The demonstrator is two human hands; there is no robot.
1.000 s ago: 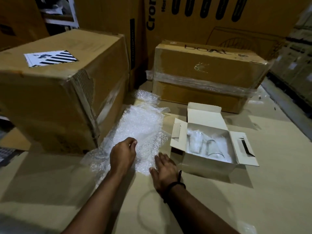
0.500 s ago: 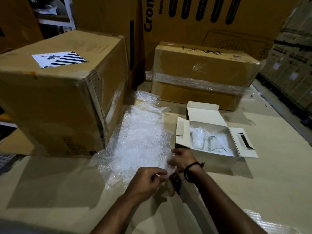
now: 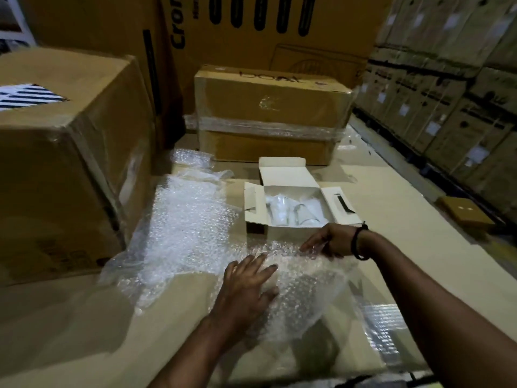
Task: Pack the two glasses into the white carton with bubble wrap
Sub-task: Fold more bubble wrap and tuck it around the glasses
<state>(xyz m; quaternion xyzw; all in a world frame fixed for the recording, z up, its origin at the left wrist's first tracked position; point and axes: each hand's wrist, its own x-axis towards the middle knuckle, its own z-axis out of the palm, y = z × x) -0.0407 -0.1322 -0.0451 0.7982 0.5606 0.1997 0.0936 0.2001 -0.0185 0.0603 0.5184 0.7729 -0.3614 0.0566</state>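
Surface: pale cardboard sheeting; it carries all the items listed below.

White carton: stands open just right of centre. The lid flap is folded back and the two side flaps are spread outward. The right side flap has a slot cut-out.

Left glass: inside the carton, left half, against white packing. It appears hazy, and its attitude cannot be determined.

Right glass: inside the carton, just beside the left glass. It is clear, with the curved rim visible.

Bubble wrap: a large sheet lying on the surface. It runs from beside the carton's left wall down to the near area in front of the carton. Its near portion is raised and crumpled under the hands.

Left hand: palm down, fingers straight and spread. It rests flat on the near portion of the bubble wrap and grips nothing.

Right hand: just in front of the carton's front wall, at the far edge of the raised bubble wrap. The fingers are extended toward the left and blurred. Whether they pinch the sheet cannot be determined.

Wristband: dark, on the right wrist.

Large brown box: at the left, touching the bubble wrap's left edge.

Film-wrapped brown box: behind the carton.

Stacked boxes: along the right side, well apart from the carton.
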